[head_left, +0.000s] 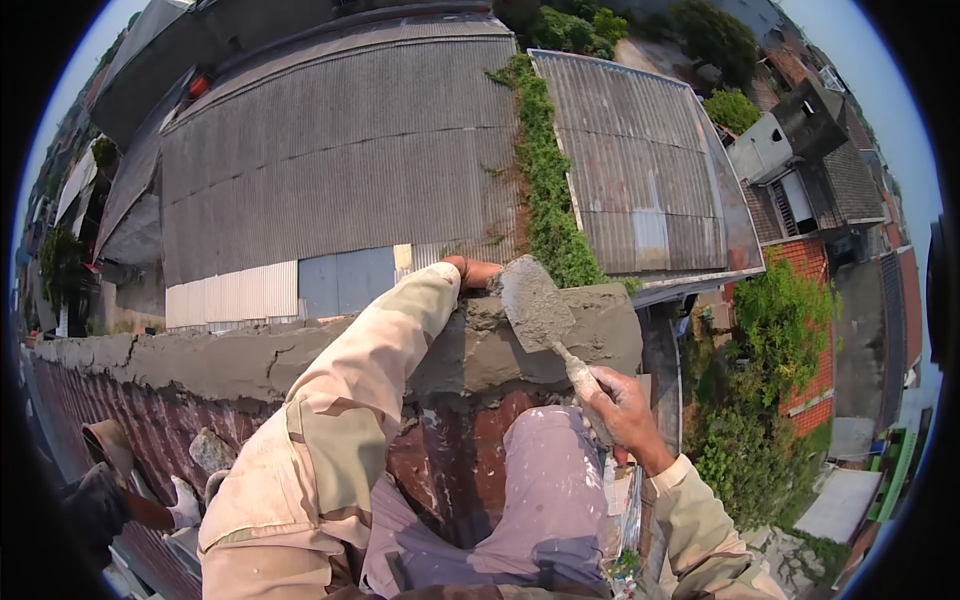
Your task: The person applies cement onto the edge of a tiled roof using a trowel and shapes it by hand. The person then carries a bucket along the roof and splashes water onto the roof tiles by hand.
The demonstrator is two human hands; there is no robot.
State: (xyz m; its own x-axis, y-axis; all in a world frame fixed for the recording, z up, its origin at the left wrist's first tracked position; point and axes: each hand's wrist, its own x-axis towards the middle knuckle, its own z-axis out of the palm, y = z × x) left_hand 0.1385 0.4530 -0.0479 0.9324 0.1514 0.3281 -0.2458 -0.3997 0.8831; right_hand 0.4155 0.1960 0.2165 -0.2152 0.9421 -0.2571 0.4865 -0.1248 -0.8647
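Note:
In my right hand (622, 408) is the handle of a trowel (537, 303), its blade coated with grey mortar and lying over the top of the wall near its right end. My left hand (478, 272) reaches over the far side of the mortar-covered wall (430, 360), left of the blade. Its fingers are hidden behind the wall and the mortar. Wet grey mortar coats the wall's top and near face, with cracks toward the left.
Below the wall is a reddish corrugated roof (455, 450). At the lower left are another person's gloved hand or foot (185, 503), a bucket (108, 445) and a mortar lump (212, 451). Beyond lie grey corrugated roofs (340, 170) and a strip of vines (548, 170). The wall drops off at its right end.

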